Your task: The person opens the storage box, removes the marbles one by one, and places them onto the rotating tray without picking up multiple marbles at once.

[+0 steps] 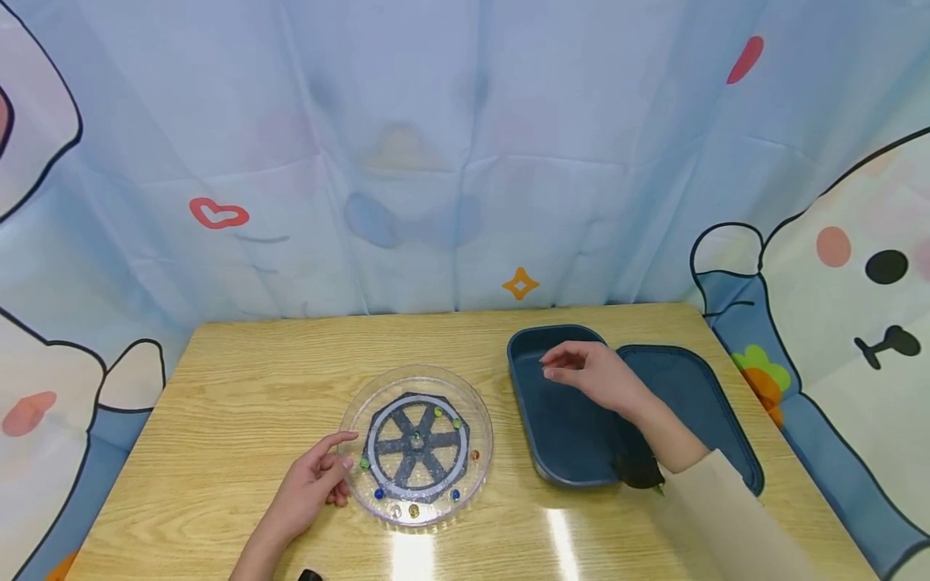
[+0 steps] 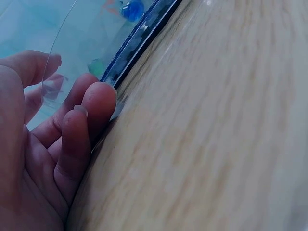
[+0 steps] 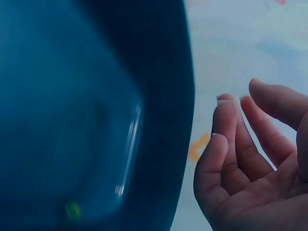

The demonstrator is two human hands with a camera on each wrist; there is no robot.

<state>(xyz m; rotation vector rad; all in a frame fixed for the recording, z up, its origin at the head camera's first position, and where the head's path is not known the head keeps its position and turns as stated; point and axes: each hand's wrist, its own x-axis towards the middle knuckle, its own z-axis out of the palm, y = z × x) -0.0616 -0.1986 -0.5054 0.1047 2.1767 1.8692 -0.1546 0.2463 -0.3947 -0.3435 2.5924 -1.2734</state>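
Observation:
A clear round dish (image 1: pixel 421 374) holds several glass marbles, among them a blue marble (image 1: pixel 379 493) and a green marble (image 1: pixel 364 463). At its left edge, my left hand (image 1: pixel 314 484) holds the rim, thumb and index finger over the edge and the other fingers curled against the side. My right hand (image 1: pixel 592 375) is over a dark blue rectangular bin (image 1: pixel 534 452), fingers loosely bent with a gap to the thumb. Nothing shows between those fingers in the right wrist view, where a small yellow-green marble (image 3: pixel 73 209) appears inside the bin.
To the right of the bin lies a flat dark blue lid (image 1: pixel 697 403), partly behind my right forearm. A black object (image 1: pixel 639 470) shows by the right wrist. Another small black object (image 1: pixel 310 575) is at the front edge. A patterned curtain (image 1: pixel 407 161) hangs behind the wooden table (image 1: pixel 240 387).

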